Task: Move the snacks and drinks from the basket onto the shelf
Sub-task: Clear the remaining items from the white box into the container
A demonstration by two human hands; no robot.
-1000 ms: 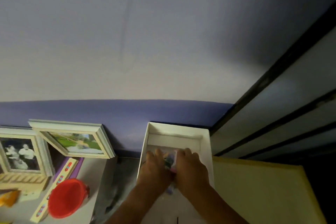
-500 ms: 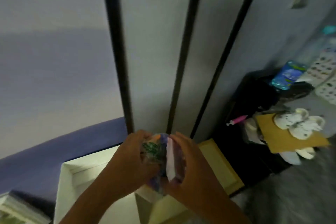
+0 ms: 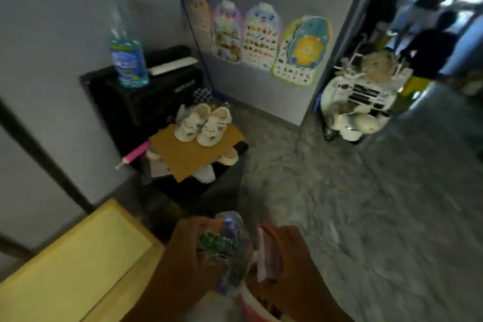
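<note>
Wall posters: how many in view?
4, in a row on the far wall: first leftmost by the corner, second, third, fourth nearest the doorway. None looks hidden.

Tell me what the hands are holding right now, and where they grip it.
Both hands clasp a bundle of snack packets: the left hand wraps its left side, the right hand its right side, over a pinkish packet. Blur hides the finer grip.

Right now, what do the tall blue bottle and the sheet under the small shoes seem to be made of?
The tall blue bottle looks like clear glossy plastic: blue liquid shows through and the wall glints. The sheet under the small shoes looks like matte brown cardboard, flat and stiff, overhanging its support; probably corrugated, though blur hides the edge.
</note>
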